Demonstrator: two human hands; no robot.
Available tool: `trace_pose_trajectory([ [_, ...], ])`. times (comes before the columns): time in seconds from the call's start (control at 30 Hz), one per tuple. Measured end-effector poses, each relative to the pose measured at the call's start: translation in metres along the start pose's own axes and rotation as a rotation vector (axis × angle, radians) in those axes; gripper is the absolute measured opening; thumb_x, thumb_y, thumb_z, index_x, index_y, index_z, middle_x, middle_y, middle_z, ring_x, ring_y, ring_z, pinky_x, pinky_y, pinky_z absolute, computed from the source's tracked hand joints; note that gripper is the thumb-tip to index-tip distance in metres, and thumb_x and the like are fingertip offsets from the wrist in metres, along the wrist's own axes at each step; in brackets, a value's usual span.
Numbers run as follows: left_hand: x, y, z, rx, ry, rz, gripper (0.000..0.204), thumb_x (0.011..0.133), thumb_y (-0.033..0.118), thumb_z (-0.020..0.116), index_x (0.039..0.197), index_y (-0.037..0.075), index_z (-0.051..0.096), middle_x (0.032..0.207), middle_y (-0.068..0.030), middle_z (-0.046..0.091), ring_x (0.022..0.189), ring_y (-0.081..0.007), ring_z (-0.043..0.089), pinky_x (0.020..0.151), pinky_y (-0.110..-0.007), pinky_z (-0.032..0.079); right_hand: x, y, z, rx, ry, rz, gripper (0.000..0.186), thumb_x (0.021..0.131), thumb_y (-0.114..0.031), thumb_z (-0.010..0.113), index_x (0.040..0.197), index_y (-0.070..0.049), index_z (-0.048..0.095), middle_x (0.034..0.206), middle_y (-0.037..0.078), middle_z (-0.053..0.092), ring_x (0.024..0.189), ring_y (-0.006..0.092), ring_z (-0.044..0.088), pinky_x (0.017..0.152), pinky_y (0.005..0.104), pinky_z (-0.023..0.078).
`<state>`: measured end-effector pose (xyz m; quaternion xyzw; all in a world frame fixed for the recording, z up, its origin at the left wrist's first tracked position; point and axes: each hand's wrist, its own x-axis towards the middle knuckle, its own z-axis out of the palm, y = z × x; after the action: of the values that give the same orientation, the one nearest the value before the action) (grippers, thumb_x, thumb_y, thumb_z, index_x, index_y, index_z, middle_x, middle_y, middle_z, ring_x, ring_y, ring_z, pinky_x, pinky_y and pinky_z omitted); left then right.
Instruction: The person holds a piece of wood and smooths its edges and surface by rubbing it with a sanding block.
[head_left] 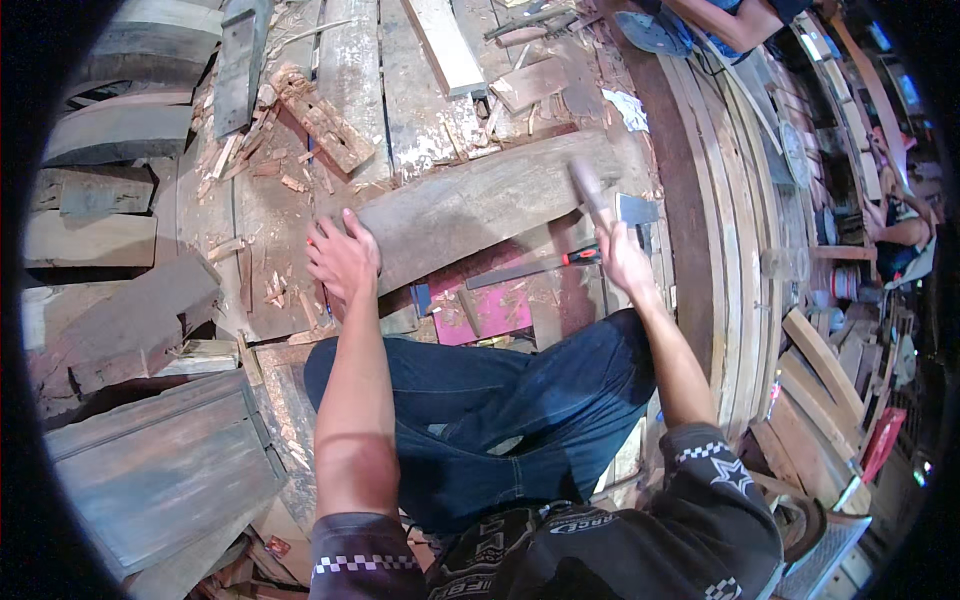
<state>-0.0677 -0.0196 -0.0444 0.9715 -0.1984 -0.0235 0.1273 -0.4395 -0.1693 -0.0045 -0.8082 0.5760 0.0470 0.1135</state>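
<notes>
A long weathered wooden plank (480, 204) lies aslant in front of my legs. My left hand (345, 258) holds its left end, the fingers bent past the end and slightly apart. A small red spot shows by the fingertips; what it is I cannot make out. My right hand (624, 260) is closed round a stick-like wooden tool (590, 190) over the plank's right end. Motion smears its upper part, so its kind is unclear. Below that hand lies a long dark blade (515, 273) with a red and black handle (581, 257). A bluish flat piece (637, 209) sits beside the tool.
A pink sheet (490, 312) lies under the blade. Chips and a rotted wood block (322, 120) litter the boards ahead. Stacked timber (110, 240) stands at the left, long beams (715, 200) at the right. Another person's arm (725, 25) shows at the upper right.
</notes>
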Motion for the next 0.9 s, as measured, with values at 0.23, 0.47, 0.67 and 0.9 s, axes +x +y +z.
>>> trace_pose_trajectory([
  [0.23, 0.003, -0.005, 0.008, 0.016, 0.057, 0.017, 0.050, 0.096, 0.046, 0.040, 0.122, 0.006, 0.055, 0.130, -0.0134, 0.051, 0.114, -0.0336, 0.051, 0.095, -0.049, 0.038, 0.026, 0.004, 0.009, 0.127, -0.321, -0.148, 0.040, 0.099, -0.031, 0.045, 0.117, 0.004, 0.035, 0.092, 0.035, 0.061, 0.092, 0.0519, 0.059, 0.074, 0.0538, 0.048],
  [0.47, 0.004, -0.011, 0.007, 0.009, 0.008, -0.015, 0.052, 0.097, 0.047, 0.038, 0.127, 0.007, 0.054, 0.132, -0.0144, 0.050, 0.116, -0.0346, 0.051, 0.096, -0.050, 0.038, 0.014, -0.029, 0.008, 0.079, -0.468, -0.273, 0.037, 0.098, -0.035, 0.046, 0.112, -0.002, 0.035, 0.092, 0.034, 0.063, 0.085, 0.0512, 0.062, 0.074, 0.0584, 0.047],
  [0.67, -0.002, 0.003, 0.009, 0.008, 0.015, 0.016, 0.054, 0.098, 0.048, 0.037, 0.129, 0.007, 0.052, 0.132, -0.0150, 0.049, 0.115, -0.0352, 0.051, 0.097, -0.051, 0.037, 0.035, 0.003, 0.027, 0.191, -0.076, 0.119, 0.041, 0.099, -0.039, 0.044, 0.110, 0.000, 0.039, 0.087, 0.033, 0.063, 0.084, 0.0514, 0.062, 0.071, 0.0578, 0.049],
  [0.9, 0.003, -0.002, 0.010, 0.022, 0.030, 0.017, 0.054, 0.098, 0.049, 0.036, 0.127, 0.007, 0.053, 0.132, -0.0144, 0.049, 0.115, -0.0351, 0.051, 0.096, -0.051, 0.038, 0.022, -0.020, 0.014, 0.225, -0.089, -0.193, 0.038, 0.099, -0.038, 0.043, 0.110, -0.002, 0.038, 0.083, 0.032, 0.064, 0.078, 0.0521, 0.062, 0.065, 0.0578, 0.050],
])
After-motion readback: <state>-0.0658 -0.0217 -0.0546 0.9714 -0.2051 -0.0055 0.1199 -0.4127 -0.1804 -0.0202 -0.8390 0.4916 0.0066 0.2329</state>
